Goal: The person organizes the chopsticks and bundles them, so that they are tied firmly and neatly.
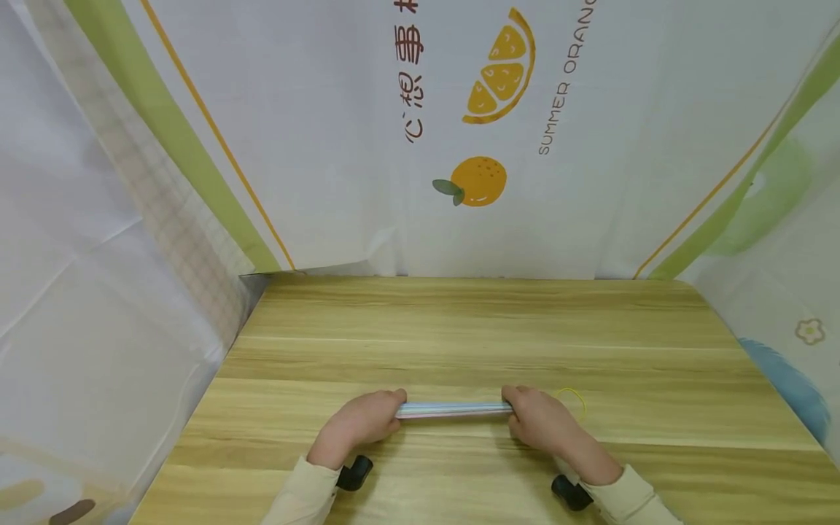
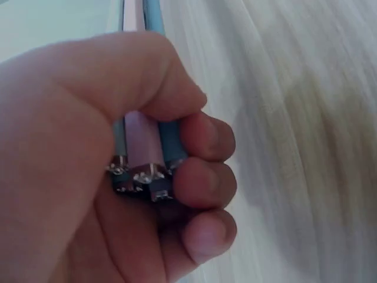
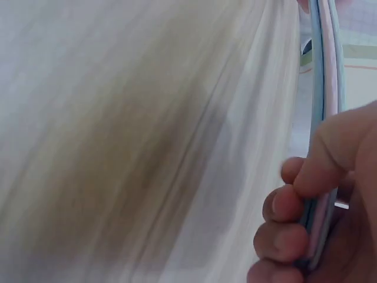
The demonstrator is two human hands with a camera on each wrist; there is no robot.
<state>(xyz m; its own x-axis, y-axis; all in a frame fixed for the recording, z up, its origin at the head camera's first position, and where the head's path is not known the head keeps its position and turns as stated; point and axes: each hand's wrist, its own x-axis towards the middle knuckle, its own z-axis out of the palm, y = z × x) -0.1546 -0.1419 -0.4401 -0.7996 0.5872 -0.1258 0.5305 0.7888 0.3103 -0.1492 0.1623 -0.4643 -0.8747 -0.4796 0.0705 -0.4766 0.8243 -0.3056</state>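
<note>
Both hands hold one bundle of slim pastel sticks (image 1: pixel 453 410), level over the table in the head view. Pink, blue and pale green show among them. Around one end curl the fingers and thumb of my left hand (image 1: pixel 369 419). In the left wrist view the stick ends (image 2: pixel 150 174) poke out inside the palm, shiny and silvery. My right hand (image 1: pixel 541 419) grips the other end, thumb over the fingers. Along the right wrist view the bundle (image 3: pixel 325 65) runs upward, slightly bowed. Just beyond the right hand lies a thin yellow loop, like a rubber band (image 1: pixel 582 399).
A wood-grain table (image 1: pixel 459 328) spreads under the hands. Behind it hangs a white cloth (image 1: pixel 328 146) with orange prints, and more cloth closes off both sides. Black wrist mounts (image 1: pixel 355 473) sit at the cuffs.
</note>
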